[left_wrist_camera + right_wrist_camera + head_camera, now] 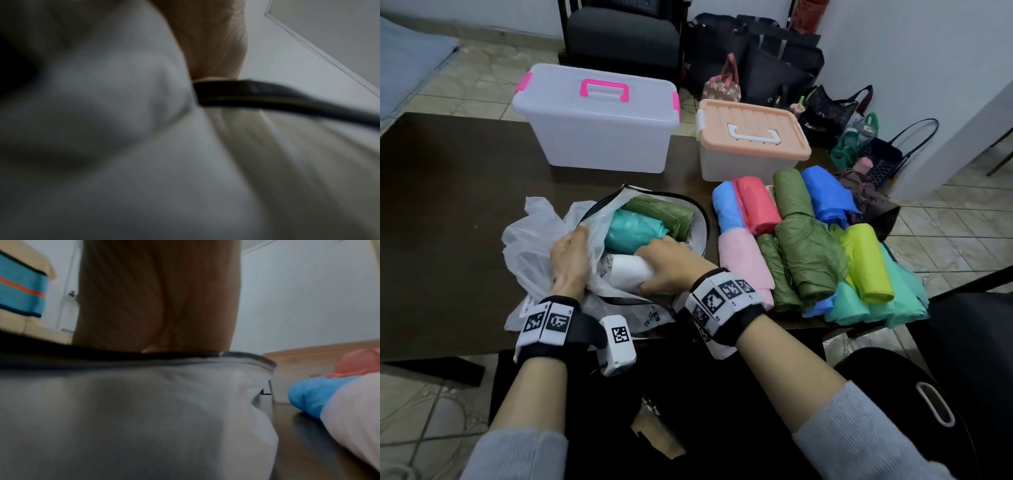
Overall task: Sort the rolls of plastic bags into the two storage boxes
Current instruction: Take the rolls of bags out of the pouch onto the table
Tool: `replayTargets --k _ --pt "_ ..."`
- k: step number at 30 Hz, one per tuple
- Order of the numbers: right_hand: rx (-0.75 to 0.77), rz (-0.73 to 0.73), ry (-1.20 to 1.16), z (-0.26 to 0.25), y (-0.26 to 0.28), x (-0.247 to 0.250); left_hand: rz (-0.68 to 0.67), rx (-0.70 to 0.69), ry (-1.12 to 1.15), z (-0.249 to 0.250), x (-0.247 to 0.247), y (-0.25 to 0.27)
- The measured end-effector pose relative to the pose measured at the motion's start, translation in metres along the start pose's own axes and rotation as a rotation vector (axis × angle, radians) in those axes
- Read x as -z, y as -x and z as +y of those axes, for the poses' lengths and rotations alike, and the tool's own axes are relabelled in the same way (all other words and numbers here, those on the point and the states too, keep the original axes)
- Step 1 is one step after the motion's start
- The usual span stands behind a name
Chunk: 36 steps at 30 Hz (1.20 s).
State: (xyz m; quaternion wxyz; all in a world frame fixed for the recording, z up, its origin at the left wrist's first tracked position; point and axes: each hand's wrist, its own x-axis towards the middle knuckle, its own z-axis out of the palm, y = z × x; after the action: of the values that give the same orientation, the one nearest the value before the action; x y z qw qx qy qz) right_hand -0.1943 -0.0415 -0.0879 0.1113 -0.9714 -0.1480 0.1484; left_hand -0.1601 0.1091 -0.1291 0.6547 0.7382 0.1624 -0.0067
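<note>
A white plastic sack (534, 246) with a black rim lies open on the dark table (448, 192). Inside it lie a white roll (625, 270), a teal roll (633, 229) and an olive roll (661, 214). My right hand (666, 265) reaches into the sack and grips the white roll. My left hand (570, 260) holds the sack's edge. Both wrist views are blurred and filled by the sack (123, 146) (133, 418). A pile of coloured rolls (808, 246) lies to the right. Two lidded boxes stand behind: a clear box with pink handle (599, 120) and a box with peach lid (751, 137).
Dark bags (774, 68) and totes sit on the floor behind the table, beside a black chair (619, 31). A black bag (928, 394) sits at my lower right. Bare table surface stretches to the left.
</note>
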Motion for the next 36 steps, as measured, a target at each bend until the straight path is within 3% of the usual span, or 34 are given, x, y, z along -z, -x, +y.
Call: replayTargets --k 4,8,11,15,19,22,25,28,31,36 --pt "0.033 0.019 -0.209 0.005 0.007 0.003 0.015 0.007 0.012 -0.001 -0.002 0.001" --pt "0.025 0.136 -0.349 0.013 0.014 0.006 0.025 0.016 0.007 0.0 -0.002 0.003" --pt "0.003 0.326 -0.698 0.024 0.025 0.011 0.029 -0.001 -0.006 0.001 -0.003 0.003" --pt "-0.147 0.606 -1.161 0.04 0.045 0.032 0.032 -0.037 -0.035 0.0 -0.002 0.003" --pt "-0.319 0.828 -1.397 0.073 0.081 0.068 0.052 -0.009 -0.052 0.001 -0.003 0.005" --pt "-0.501 0.916 -1.032 0.106 0.116 0.091 0.067 -0.003 -0.068 0.003 -0.005 0.007" --pt "-0.767 0.797 -0.485 0.134 0.144 0.091 0.065 0.003 -0.068 0.006 -0.006 0.011" --pt "-0.947 0.701 -0.16 0.147 0.156 0.075 0.05 0.011 -0.089 0.007 -0.005 0.014" --pt "-1.041 0.658 -0.019 0.157 0.155 0.061 0.051 0.031 -0.059 0.008 -0.005 0.015" --pt "-1.036 0.582 0.025 0.16 0.143 0.046 0.062 0.041 -0.036 0.008 -0.006 0.014"
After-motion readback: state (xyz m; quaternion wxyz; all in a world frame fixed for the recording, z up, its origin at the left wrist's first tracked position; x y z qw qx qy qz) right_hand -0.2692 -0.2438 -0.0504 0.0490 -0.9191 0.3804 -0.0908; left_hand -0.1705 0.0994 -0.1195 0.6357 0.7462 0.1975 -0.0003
